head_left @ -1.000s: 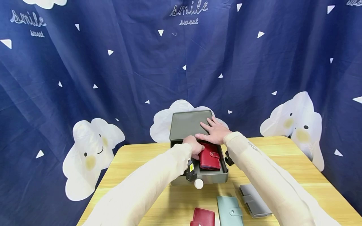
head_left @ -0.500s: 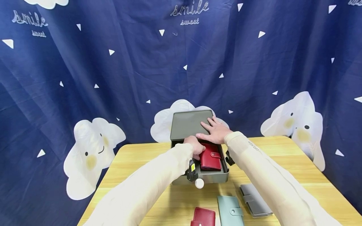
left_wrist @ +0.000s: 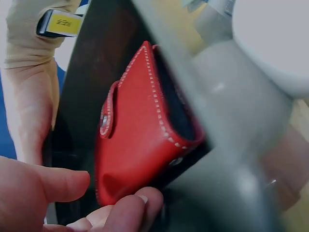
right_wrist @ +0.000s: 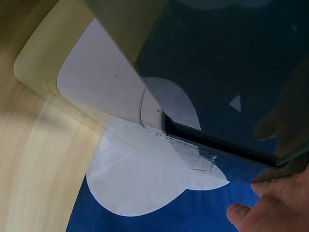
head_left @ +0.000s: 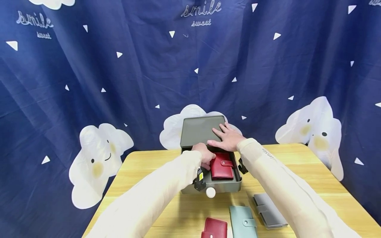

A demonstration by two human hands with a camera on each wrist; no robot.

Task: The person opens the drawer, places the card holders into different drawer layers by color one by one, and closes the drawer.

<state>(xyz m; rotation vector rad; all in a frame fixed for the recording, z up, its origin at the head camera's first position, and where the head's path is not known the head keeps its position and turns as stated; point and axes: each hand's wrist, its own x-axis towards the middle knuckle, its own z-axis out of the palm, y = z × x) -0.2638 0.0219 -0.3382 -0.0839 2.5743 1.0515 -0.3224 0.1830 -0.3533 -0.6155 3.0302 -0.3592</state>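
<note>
A grey box [head_left: 224, 188] stands on the table, its lid [head_left: 196, 131] raised at the back. Inside, toward the right, lies a red wallet [head_left: 221, 170] with a snap strap and pale stitching. My left hand [head_left: 203, 154] reaches into the box and grips the wallet's left edge. In the left wrist view, the thumb and fingertips [left_wrist: 145, 200] are at one end of the red wallet [left_wrist: 140, 111]; part of their contact is hidden. With fingers spread, my right hand [head_left: 227, 138] rests against the lid's right side. The right wrist view shows that hand [right_wrist: 280, 200] at the lid's edge.
On the table [head_left: 143, 165] in front of the box lie another red wallet [head_left: 215, 228], a pale green wallet [head_left: 242, 219] and a grey wallet [head_left: 269, 211]. A blue curtain [head_left: 148, 66] hangs behind the table.
The view shifts slightly. Inside the box, the red wallet appears to settle a little flatter, its far edge lower. Both hands stay almost in place.
</note>
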